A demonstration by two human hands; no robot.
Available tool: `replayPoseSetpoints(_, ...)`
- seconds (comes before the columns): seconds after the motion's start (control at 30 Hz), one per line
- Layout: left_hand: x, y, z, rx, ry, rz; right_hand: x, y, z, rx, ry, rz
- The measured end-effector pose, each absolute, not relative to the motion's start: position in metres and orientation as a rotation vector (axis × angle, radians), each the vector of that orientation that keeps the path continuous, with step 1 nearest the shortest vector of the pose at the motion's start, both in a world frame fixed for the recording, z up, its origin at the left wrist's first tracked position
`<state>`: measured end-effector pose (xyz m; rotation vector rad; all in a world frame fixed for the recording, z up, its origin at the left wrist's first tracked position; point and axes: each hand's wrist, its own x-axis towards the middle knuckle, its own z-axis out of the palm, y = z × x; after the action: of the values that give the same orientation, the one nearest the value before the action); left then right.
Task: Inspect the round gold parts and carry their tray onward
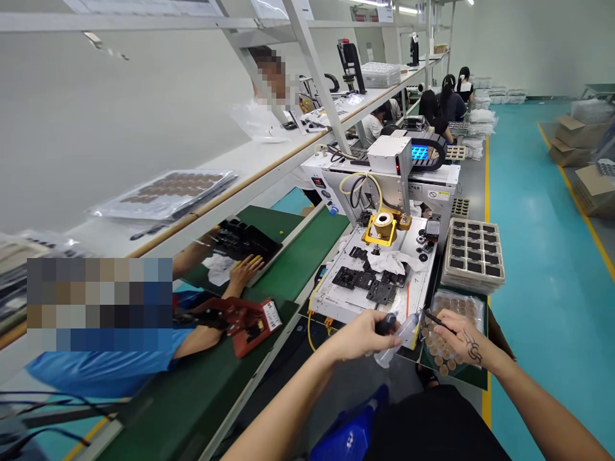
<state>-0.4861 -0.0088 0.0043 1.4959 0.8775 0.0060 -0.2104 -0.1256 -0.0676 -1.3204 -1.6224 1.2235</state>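
My left hand (362, 336) is closed around a clear plastic tube (404, 336) shaped like a syringe barrel, tilted with its narrow end up to the right. A dark rounded piece (385, 324) also sits at its fingers. My right hand (456, 334) pinches a slim black tool (438, 321), perhaps tweezers, its tip close to the tube's upper end. Below that hand lie round brown discs (444, 352) in a clear tray. Just ahead stands a white bench machine (327, 294) with black fixture parts (382, 291), a crumpled white cloth (391, 261) and a yellow-framed holder (380, 229).
Stacked trays (473, 275) of black square parts stand to the machine's right. A green conveyor (307, 256) runs along the left, where a co-worker's hand (245, 274) rests near a red fixture (250, 326). A shelf (269, 157) hangs above. Other people sit farther along the line.
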Motion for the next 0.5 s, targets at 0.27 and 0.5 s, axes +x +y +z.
replayPoseSetpoints(0.27, -0.492, -0.011, -0.028, 0.998, 0.765, 0.108, -0.209, -0.129, -0.057, -1.312, -1.645, 1.226)
replayPoseSetpoints(0.5, -0.471, -0.026, -0.011, 1.352, 0.835, 0.213, -0.209, -0.137, -0.051, -1.411, -1.702, 1.213)
